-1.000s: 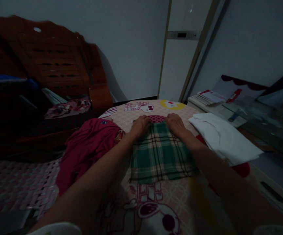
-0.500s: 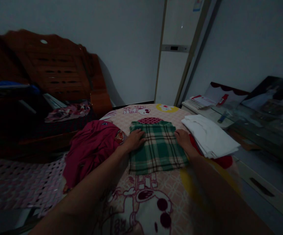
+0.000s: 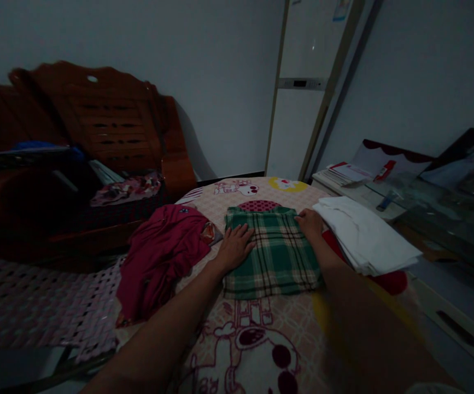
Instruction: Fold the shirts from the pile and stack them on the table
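- Left hand [image 3: 235,247] lies palm down on the left part of the green plaid cloth [image 3: 275,262], its fingers lightly spread and pointing to the far side; from my end I see it pressing or resting on the fabric, not gripping it;
- Right hand [image 3: 310,224] is at the cloth's far right corner, fingers curled at the edge; I cannot tell from my feed whether they pinch the fabric or only touch it;
- Green plaid cloth lies flat and roughly square on the printed cover [image 3: 302,314], between and under both hands; a dotted pink patch [image 3: 260,206] shows just beyond its far edge;
- To the left I have a crumpled magenta garment [image 3: 167,246], near the left hand but apart from it; to the right, a folded white stack [image 3: 363,235] lies just beside the right wrist;
- Far left stands a carved wooden seat [image 3: 111,123] bearing a flowery cloth [image 3: 130,190]; on the far side I make out a tall pale cabinet [image 3: 296,126] with a small dark display; far right, some papers [image 3: 348,173].
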Demonstrator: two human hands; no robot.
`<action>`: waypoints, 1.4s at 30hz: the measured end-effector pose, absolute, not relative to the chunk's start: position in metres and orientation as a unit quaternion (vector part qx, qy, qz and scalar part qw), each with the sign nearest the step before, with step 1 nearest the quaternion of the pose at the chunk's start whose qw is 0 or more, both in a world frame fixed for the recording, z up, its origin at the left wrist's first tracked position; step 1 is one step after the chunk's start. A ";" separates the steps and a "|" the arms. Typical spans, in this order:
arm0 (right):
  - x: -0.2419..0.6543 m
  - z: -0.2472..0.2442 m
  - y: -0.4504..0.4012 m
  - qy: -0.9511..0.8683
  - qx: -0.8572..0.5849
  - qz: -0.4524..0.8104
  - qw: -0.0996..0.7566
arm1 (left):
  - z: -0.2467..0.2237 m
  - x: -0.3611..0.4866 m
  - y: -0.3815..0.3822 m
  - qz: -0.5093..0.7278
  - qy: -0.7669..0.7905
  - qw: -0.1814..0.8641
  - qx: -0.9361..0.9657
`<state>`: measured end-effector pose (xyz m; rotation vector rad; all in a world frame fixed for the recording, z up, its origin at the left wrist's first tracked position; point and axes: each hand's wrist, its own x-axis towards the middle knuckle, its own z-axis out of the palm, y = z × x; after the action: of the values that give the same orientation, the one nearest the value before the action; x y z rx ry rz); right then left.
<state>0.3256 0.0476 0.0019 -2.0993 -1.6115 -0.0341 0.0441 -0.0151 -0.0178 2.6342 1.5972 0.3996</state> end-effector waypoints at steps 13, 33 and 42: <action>0.328 0.006 0.046 -0.640 -0.707 0.034 0.298 | -0.019 0.045 -0.013 0.135 0.503 0.021 0.853; 0.306 -0.036 -0.026 -0.806 -0.577 -0.029 0.128 | -0.018 0.019 0.009 0.273 0.571 0.047 0.772; 0.307 -0.036 -0.024 -0.802 -0.583 -0.020 0.128 | 0.006 0.001 0.050 0.275 0.715 0.130 0.629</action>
<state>0.3072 -0.0243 -0.0364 -1.6956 -2.3330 -0.0579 0.0009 0.0499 0.0059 1.8282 2.0774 0.7985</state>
